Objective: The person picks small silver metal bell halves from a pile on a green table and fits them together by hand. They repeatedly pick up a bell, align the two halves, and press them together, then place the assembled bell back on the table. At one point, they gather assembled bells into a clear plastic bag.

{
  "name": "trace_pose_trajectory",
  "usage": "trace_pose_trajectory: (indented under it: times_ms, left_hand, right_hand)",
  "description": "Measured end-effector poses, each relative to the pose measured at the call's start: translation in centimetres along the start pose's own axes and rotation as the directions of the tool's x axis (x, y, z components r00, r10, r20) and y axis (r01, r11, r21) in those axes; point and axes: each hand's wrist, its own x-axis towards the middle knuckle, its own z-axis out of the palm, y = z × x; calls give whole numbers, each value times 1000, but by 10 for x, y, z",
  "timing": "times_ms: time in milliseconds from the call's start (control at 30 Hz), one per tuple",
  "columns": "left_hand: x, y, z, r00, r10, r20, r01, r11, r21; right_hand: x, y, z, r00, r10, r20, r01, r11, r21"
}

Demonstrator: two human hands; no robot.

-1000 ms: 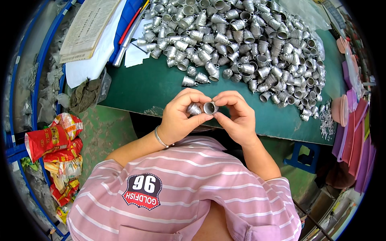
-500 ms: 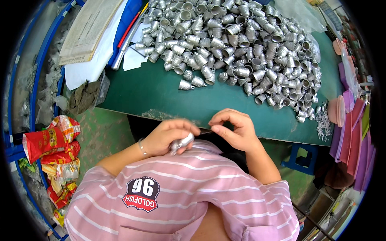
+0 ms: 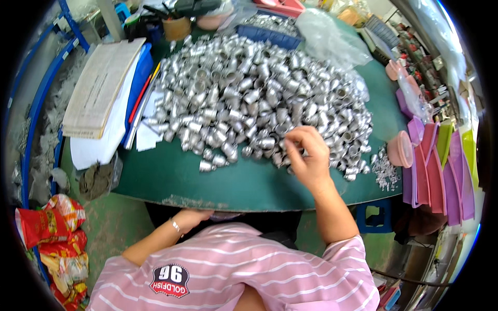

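My right hand (image 3: 312, 155) hovers over the near edge of a heap of small silver metal bells (image 3: 244, 88). Its fingers are bent, thumb and forefinger apart, and I see no bell held in it. Below the near table edge is my left hand (image 3: 193, 217), with a bracelet at the wrist. The fingers of that hand are tucked out of sight, so whatever they hold is hidden. Left of my right hand, a few loose bells (image 3: 206, 166) lie at the front of the heap on the green tabletop (image 3: 238, 189).
Papers (image 3: 104, 90) and pens (image 3: 141, 101) lie left of the heap. A blue tray (image 3: 270, 35) with small metal parts stands behind it, beside plastic bags (image 3: 332, 36). Small silver pieces (image 3: 384, 168) and a pink cup (image 3: 400, 149) sit at the right.
My right hand has moved from the table's front edge out to the heap. My left hand, which held a silver bell, has gone down below the edge. The view has shifted.
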Motion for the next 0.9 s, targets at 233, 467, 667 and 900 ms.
trace_pose_trajectory:
  times_ms: [233,467,667,900]
  left_hand:
    - [-88,76,-12,916,323,240,-401,702,588]
    - [-45,91,18,344,918,-198,-657,386,647]
    - [-47,93,26,214,964,-156,-566,253,785]
    - [-38,90,22,198,973,-116,-571,211,793]
  right_hand:
    - [112,102,-91,984,-58,-166,-27,882,-470]
    - [222,215,-102,952,274,-135,-285,640,-713]
    - [242,237,-60,785,613,-87,-501,547,-670]
    - [248,342,-148,509,858,-72,-844,481,-238]
